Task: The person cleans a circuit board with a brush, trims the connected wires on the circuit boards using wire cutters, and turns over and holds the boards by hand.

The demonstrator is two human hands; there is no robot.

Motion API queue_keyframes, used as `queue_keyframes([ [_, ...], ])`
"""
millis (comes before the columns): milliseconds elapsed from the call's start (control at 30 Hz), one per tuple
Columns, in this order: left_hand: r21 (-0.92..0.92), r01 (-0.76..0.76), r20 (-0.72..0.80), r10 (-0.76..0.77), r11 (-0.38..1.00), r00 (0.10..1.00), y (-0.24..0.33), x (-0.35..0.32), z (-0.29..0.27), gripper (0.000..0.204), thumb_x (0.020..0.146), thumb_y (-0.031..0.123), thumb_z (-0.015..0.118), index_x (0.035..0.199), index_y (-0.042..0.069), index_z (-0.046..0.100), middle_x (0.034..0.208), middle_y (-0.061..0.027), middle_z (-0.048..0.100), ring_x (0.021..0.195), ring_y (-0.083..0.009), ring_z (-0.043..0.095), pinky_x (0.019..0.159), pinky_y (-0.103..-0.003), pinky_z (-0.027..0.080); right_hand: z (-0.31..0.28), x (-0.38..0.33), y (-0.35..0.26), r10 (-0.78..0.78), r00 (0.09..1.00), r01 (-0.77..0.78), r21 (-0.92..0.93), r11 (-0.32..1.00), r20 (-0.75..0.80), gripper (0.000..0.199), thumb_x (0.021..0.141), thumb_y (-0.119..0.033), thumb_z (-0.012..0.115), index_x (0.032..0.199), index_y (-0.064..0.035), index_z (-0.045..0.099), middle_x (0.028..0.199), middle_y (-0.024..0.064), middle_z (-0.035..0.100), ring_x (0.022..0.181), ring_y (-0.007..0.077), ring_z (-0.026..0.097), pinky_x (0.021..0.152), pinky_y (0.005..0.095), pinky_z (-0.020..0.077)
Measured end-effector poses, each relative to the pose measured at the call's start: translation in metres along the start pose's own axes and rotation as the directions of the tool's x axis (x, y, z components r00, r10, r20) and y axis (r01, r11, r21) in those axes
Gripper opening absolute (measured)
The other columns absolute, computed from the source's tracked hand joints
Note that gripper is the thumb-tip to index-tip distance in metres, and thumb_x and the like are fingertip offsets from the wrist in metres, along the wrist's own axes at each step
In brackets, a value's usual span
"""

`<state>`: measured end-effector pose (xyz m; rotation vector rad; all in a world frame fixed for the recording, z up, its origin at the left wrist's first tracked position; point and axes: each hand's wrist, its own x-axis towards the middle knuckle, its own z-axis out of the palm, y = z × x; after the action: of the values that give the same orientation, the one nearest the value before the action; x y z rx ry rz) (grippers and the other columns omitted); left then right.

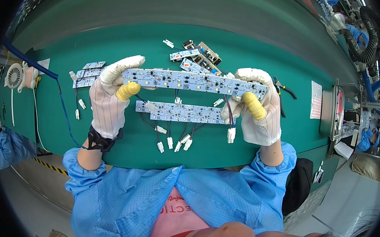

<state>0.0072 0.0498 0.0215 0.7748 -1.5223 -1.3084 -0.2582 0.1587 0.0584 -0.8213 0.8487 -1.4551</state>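
A long white LED circuit board is held up level above the green table, sloping down slightly to the right. My left hand, in a striped white glove with a yellow thumb cover, grips its left end. At its right end, my right hand, gloved the same way, pinches the board between thumb and fingers. Wires with white plugs dangle from the board. Just below it, more LED boards lie overlapping on the table, their wires and white connectors spread toward me. The raised board partly hides what lies behind it.
Several LED boards are stacked at the left. Boards and metal-framed parts are heaped at the back. Pliers lie right of my hand, near a printed sheet. A blue cord runs to my left wrist strap.
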Motion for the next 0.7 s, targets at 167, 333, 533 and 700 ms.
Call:
queue_keyframes([
  [167, 0.01, -0.023, -0.014, 0.023, 1.0, 1.0, 0.002, 0.0, 0.001, 0.054, 0.081, 0.023, 0.074, 0.124, -0.005, 0.055, 0.115, -0.0129, 0.065, 0.097, -0.0165, 0.065, 0.086, -0.028, 0.05, -0.003, 0.0, 0.002, -0.027, 1.0, 0.028, -0.054, 0.998, 0.008, 0.037, 0.094, -0.014, 0.059, 0.124, 0.0015, 0.044, 0.086, 0.0166, 0.063, 0.073, 0.0258, 0.068, 0.064, 0.0361, 0.0574],
  [333, -0.058, 0.1, 0.101, -0.094, 0.993, 0.99, 0.016, 0.003, 0.004, 0.049, 0.086, 0.02, 0.069, 0.124, -0.007, 0.053, 0.102, -0.0162, 0.068, 0.088, -0.0182, 0.068, 0.08, -0.026, 0.053, -0.002, 0.001, 0.0, 0.034, 0.999, -0.035, -0.012, 0.999, -0.031, 0.045, 0.09, -0.02, 0.065, 0.124, 0.0025, 0.046, 0.089, 0.0133, 0.062, 0.065, 0.0228, 0.066, 0.059, 0.0329, 0.0569],
  [533, -0.065, 0.201, 0.125, -0.192, 0.977, 0.973, 0.023, 0.003, 0.004, 0.058, 0.083, 0.032, 0.073, 0.12, -0.009, 0.054, 0.097, -0.0166, 0.069, 0.084, -0.0214, 0.069, 0.076, -0.027, 0.054, -0.012, 0.002, 0.002, -0.021, 0.995, 0.0, -0.213, 0.977, -0.094, 0.044, 0.09, -0.023, 0.066, 0.123, 0.0016, 0.049, 0.086, 0.0086, 0.06, 0.069, 0.014, 0.059, 0.058, 0.0253, 0.051],
  [700, -0.042, 0.198, 0.147, -0.19, 0.979, 0.971, 0.022, 0.002, -0.002, 0.058, 0.083, 0.033, 0.071, 0.12, -0.009, 0.055, 0.097, -0.0174, 0.069, 0.085, -0.0199, 0.07, 0.078, -0.026, 0.053, -0.012, 0.003, -0.003, -0.081, 0.989, 0.056, -0.201, 0.978, -0.12, 0.043, 0.092, -0.025, 0.062, 0.123, 0.0011, 0.05, 0.081, 0.0069, 0.058, 0.063, 0.0107, 0.054, 0.055, 0.0225, 0.0432],
])
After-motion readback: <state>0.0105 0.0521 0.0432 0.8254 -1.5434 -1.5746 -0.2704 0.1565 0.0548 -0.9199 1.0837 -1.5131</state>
